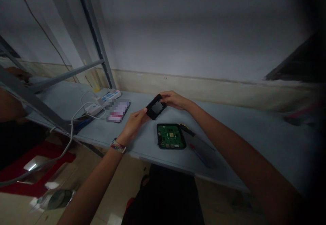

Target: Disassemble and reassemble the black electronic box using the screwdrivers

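Above the bench, a black plastic cover [152,113] with a grey plate inside it is tilted between both hands. My left hand [134,123] pinches its lower left edge, and my right hand [174,100] grips the far right edge. Just below it on the bench lies a square black casing [158,143] with a green circuit board [171,135] exposed in it. A screwdriver [187,130] with a black and yellow handle rests against the casing's right side. Nearer the front edge is a slim tool with a red tip [200,154], its kind unclear.
Left on the bench [142,143] are a phone [119,112] and a white power strip [95,107] with cables. A metal frame post [98,34] rises behind them. A person sits at far left, by a red stool [57,170]. A bottle [57,198] lies on the floor.
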`<state>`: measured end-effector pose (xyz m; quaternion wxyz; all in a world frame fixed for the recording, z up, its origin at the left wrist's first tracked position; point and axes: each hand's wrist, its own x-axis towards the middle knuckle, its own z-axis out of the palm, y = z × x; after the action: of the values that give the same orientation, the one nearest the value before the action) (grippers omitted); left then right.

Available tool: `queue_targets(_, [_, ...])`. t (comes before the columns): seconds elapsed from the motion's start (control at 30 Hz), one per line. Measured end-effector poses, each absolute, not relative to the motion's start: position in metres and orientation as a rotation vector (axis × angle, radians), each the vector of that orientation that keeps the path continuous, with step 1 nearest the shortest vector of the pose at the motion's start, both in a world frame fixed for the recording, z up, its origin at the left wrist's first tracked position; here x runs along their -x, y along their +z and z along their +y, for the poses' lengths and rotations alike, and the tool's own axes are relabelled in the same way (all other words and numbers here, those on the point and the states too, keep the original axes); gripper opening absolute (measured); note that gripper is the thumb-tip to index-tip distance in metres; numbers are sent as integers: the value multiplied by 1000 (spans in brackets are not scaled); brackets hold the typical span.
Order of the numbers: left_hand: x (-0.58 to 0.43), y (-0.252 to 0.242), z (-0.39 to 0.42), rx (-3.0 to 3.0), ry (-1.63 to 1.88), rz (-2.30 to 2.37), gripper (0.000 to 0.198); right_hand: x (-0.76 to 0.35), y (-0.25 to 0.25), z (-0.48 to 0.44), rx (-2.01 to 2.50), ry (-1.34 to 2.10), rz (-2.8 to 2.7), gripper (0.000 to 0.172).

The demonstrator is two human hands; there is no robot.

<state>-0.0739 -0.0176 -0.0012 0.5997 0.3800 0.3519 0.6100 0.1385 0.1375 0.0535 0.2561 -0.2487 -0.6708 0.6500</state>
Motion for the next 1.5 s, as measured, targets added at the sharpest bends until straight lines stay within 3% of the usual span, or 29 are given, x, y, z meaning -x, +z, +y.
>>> queue_targets(0.17, [70,6,-15,-544,1371,807,23,-120,50,156,789,1882,-1862,22])
queue_targets(0.5, [77,-9,-25,-128,1259,820,19,-74,28,174,1169,1952,-2117,14])
queue_targets(0.87, [90,6,-42,25,1276,763,27,-52,20,179,1349,1884,-2187,22])
queue_targets(1.27, [99,22,-48,-168,1409,674,23,-70,44,164,1310,1858,-1896,17])
queue_targets(1.5, [89,9,-66,-918,1485,996,33,-126,38,157,1400,1675,-1630,8])
